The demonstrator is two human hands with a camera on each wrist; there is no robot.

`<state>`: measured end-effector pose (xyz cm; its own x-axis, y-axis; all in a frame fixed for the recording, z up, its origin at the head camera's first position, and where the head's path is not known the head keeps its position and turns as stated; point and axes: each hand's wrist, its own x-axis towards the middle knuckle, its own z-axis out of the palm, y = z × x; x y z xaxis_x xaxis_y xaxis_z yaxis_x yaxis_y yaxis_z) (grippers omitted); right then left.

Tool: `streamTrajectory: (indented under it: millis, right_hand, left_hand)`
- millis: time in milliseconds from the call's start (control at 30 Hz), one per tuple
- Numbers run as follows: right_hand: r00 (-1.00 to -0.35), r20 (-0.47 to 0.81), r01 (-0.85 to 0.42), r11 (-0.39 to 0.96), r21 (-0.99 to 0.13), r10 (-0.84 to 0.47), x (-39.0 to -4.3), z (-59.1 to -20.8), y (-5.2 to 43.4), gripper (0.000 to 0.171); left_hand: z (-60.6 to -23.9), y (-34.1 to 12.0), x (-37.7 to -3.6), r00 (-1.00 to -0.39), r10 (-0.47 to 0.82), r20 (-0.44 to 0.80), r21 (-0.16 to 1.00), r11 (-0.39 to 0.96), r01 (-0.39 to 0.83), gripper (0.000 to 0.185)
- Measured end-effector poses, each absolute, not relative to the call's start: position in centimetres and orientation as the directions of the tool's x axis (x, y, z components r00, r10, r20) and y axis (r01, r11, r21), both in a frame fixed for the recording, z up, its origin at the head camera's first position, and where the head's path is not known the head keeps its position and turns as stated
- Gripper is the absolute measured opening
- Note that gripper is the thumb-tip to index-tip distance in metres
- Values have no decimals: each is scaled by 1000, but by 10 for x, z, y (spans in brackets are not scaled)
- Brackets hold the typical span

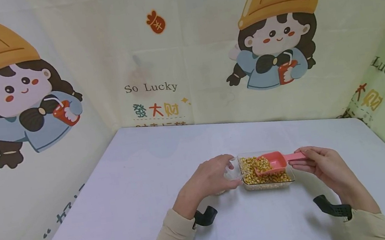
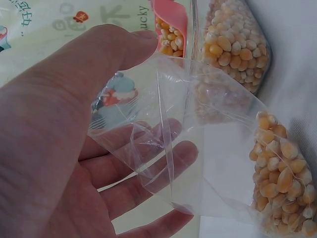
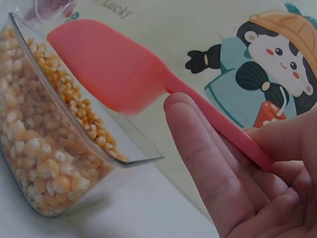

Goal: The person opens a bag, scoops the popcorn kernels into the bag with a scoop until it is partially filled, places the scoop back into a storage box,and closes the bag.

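A clear plastic tub (image 1: pixel 290 179) of yellow corn kernels (image 1: pixel 246 167) sits on the white table (image 1: pixel 122 194). My right hand (image 1: pixel 320 164) pinches the handle of a pink scoop (image 1: pixel 274 162), whose bowl holds kernels above the tub. In the right wrist view the scoop (image 3: pixel 114 69) hangs over the tub (image 3: pixel 59 144). My left hand (image 1: pixel 211 176) holds a clear plastic bag (image 1: pixel 231 171) just left of the tub. The left wrist view shows the bag (image 2: pixel 173 139) pinched between thumb and fingers, with some kernels (image 2: pixel 277 173) in its bottom.
Cartoon-printed cloth walls (image 1: pixel 183 48) close in the table at the back and both sides. Black wrist camera mounts (image 1: pixel 205 217) sit on both forearms. Bare tabletop lies to the left and in front of the tub.
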<state>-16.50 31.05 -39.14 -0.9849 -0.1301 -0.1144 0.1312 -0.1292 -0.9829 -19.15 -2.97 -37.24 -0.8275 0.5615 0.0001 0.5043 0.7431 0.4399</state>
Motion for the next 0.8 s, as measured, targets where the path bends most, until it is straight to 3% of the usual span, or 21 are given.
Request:
streamTrajectory:
  millis: [800]
  right_hand:
    - [-993,-53,66,-126,-990,-109,-159,-370,289,21]
  left_hand:
    - [-371,-29,-190,-833,553,-31,455,750,480,68]
